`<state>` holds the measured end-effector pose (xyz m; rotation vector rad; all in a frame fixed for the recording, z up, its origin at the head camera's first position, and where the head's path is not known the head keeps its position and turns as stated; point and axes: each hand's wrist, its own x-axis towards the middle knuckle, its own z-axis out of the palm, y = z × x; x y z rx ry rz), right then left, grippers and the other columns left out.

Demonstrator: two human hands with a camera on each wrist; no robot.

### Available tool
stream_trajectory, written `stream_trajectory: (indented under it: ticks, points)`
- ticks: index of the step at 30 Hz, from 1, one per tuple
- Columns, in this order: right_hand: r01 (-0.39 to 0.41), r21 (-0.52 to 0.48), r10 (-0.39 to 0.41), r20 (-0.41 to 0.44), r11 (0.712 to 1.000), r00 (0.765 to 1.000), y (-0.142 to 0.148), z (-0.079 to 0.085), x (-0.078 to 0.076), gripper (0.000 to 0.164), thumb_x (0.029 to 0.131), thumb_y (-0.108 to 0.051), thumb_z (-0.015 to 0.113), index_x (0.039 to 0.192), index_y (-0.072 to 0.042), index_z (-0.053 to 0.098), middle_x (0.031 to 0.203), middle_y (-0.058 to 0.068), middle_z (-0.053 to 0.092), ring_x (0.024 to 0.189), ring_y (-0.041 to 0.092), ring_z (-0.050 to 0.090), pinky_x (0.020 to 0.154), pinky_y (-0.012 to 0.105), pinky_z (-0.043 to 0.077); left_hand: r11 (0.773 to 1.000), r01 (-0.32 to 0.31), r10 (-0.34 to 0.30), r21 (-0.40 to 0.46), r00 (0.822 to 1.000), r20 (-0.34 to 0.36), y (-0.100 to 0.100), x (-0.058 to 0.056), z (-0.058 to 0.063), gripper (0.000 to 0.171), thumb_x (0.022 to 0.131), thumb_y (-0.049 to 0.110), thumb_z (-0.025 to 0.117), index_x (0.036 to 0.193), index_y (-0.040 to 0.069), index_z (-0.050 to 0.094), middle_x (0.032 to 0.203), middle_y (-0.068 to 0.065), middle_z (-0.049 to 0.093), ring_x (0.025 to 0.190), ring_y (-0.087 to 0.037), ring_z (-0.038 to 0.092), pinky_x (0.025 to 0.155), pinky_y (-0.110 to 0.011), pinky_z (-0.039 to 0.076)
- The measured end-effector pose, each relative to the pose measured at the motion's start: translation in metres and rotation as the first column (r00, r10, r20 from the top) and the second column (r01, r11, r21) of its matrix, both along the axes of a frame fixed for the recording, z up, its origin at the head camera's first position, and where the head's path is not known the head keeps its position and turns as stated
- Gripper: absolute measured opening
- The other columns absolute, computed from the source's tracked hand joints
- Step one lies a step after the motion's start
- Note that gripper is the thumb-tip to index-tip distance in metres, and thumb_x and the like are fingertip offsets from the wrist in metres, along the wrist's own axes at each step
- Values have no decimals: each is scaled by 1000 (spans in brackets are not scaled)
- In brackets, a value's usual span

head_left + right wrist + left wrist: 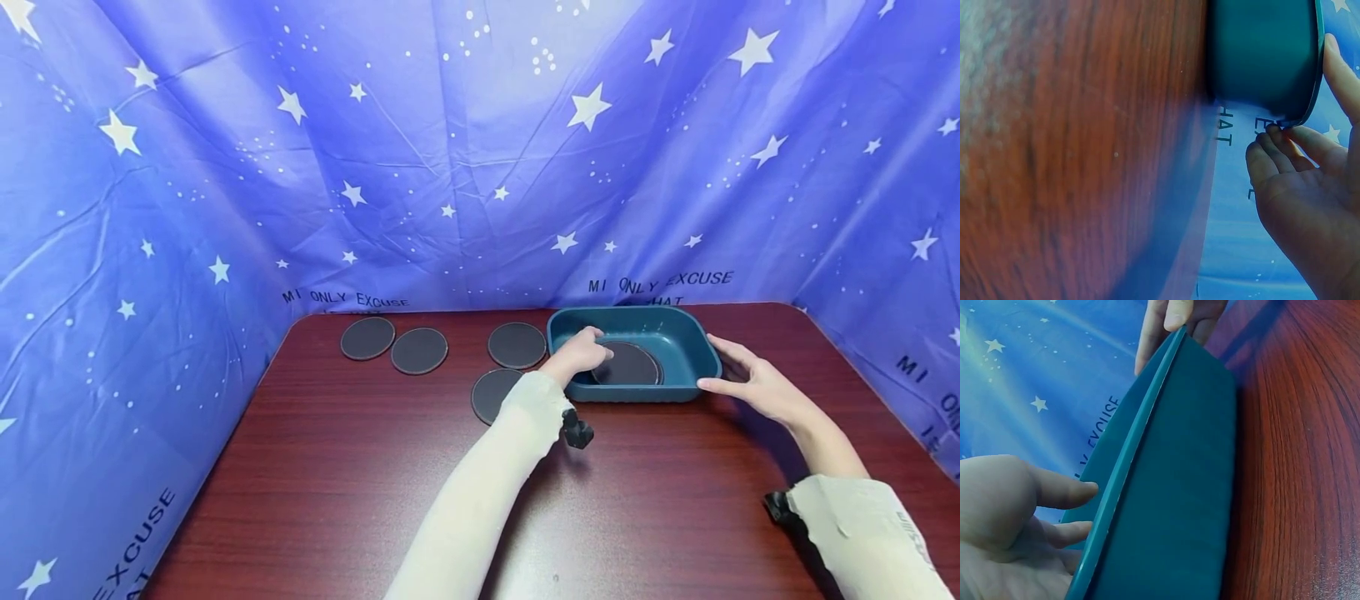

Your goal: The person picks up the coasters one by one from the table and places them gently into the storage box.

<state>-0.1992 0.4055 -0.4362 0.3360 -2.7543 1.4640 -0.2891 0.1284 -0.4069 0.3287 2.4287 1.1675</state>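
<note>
Because the left grip hangs over the nine-o'clock end of the box, it is nearer than the right to the round pad inside. Reading the clock in the head view, twelve away from the person, that pad lies at about four o'clock from the left grip, close to its fingertips. Thumb and fingers there look straight and fairly wide, with nothing seen between them; the wall hides the lower fingertips in the left wrist view, so whether they touch the pad I cannot tell.

Being round, the pad has no long axis and points nowhere; it seems to lie face up on the box floor, its six-o'clock edge cut off by the wall. The box runs lengthwise from nine to three, mouth upward. At its three-o'clock end the right grip holds it, thumb at the near corner and fingers behind the end wall.

Farther out on the tabletop, one pad sits just beside the box at nine o'clock. Another lies toward eight from the left grip, partly covered by the pale sleeve. Well off toward nine, two more pads lie side by side. A starry curtain hangs at twelve.
</note>
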Motion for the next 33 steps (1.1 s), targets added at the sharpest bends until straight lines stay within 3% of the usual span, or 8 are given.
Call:
stream_trajectory:
  ticks: [5,13,22,29,33]
  points:
    - [-4,-11,4,0,1000,1000,0,-2,0,77,94,-8,66,156,2,22,159,16,30,114,-29,35,90,-4,36,999,-3,4,38,999,-39,-4,-1,0,48,100,21,58,145,10,48,147,-8,53,135,-23,51,109,-36,46]
    - [-13,-26,13,-9,1000,1000,1,-3,0,76,94,-6,66,156,3,23,156,1,34,114,-29,36,91,-4,36,976,74,-69,206,997,-31,-24,-5,11,47,101,20,57,146,6,48,144,-11,56,135,-27,52,110,-39,46]
    - [-7,3,7,1,1000,1000,1,-1,0,77,95,-9,66,156,2,22,158,10,31,113,-29,35,89,-4,36,939,103,-108,327,994,-4,-51,-4,25,44,100,14,59,142,5,52,143,-15,58,132,-27,56,108,-39,49]
    - [-28,-27,28,-21,999,999,1,-1,-2,76,94,-4,66,155,6,22,150,-8,38,113,-29,37,90,-4,36,929,128,-114,347,992,-59,-86,-3,30,41,101,13,57,141,6,53,141,-15,59,131,-27,57,107,-39,50]
    - [-19,2,19,4,1000,1000,0,-1,1,77,95,-9,66,156,3,20,158,7,33,113,-29,35,89,-4,36,925,133,-105,355,990,-97,-108,-3,28,41,100,9,56,141,2,53,140,-19,60,132,-28,56,104,-36,52]
